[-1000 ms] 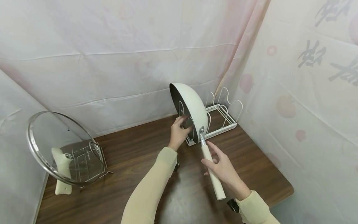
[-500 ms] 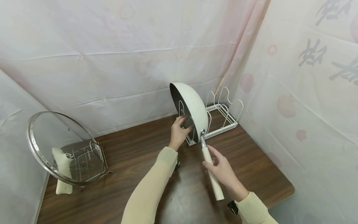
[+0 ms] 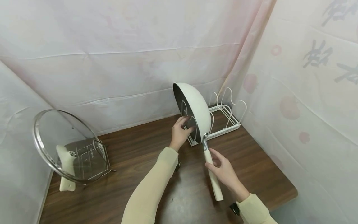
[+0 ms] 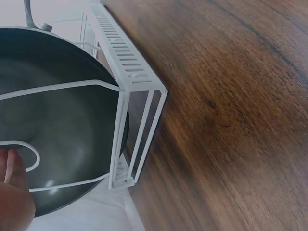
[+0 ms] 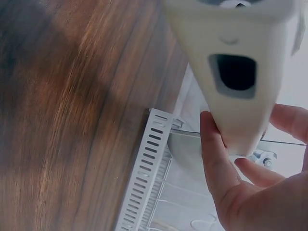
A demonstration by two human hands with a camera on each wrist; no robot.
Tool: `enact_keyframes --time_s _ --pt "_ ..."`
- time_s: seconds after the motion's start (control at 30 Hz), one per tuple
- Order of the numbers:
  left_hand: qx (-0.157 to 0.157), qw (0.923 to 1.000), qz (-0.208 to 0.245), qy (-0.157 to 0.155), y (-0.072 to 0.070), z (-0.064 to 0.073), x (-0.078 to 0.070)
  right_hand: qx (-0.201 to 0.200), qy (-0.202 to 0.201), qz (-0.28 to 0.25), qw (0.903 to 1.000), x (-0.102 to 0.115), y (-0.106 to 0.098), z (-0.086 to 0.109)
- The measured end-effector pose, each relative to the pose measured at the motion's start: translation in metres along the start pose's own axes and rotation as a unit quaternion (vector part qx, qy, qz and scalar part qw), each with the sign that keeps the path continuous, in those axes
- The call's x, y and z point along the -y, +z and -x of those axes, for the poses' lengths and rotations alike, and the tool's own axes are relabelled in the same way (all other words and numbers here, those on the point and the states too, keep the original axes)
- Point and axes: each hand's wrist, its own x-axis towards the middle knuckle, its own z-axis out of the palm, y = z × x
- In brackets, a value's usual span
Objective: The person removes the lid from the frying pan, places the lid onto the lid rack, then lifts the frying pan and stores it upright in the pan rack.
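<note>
A white wok (image 3: pixel 199 105) with a dark inside stands on edge in the left end of a white wire pan rack (image 3: pixel 223 132). Its open side faces left, and its cream handle (image 3: pixel 213 177) slants down toward me. My right hand (image 3: pixel 225 169) holds this handle between thumb and fingers; the right wrist view shows the handle end (image 5: pixel 240 110) up close. My left hand (image 3: pixel 180 133) is at the rack's leftmost wire dividers, in front of the wok's dark inside. In the left wrist view its fingers (image 4: pixel 14 173) curl at a divider's rounded tip (image 4: pixel 31 154).
At the left, a glass lid (image 3: pixel 42 146) with a steel rim and cream handle (image 3: pixel 67 168) leans in a small wire stand (image 3: pixel 107 161). The brown wooden table (image 3: pixel 134 155) meets pale printed curtains (image 3: pixel 134 74) behind and at both sides.
The wok's handle has swung slightly left, with my right hand still on it. My left hand stays at the divider. The head view has shifted a little.
</note>
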Motion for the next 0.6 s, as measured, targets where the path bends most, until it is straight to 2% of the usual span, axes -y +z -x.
enact_keyframes --time_s 0.17,0.37,0.43,0.6 --pt "-0.009 0.9999 0.000 -0.007 -0.005 0.003 0.000 0.001 -0.009 0.018 0.9998 -0.003 0.000 -0.004" --pt "-0.013 0.9998 -0.016 -0.007 -0.009 0.005 0.003 -0.007 -0.062 0.087 0.9943 -0.002 -0.001 -0.001" --pt "-0.012 0.9997 -0.021 -0.007 -0.009 0.006 0.004 -0.026 -0.085 0.121 0.9887 0.002 -0.001 0.003" --pt "-0.016 0.9996 -0.023 -0.003 -0.015 0.009 0.005 -0.114 -0.138 0.180 0.9673 0.020 0.002 0.015"
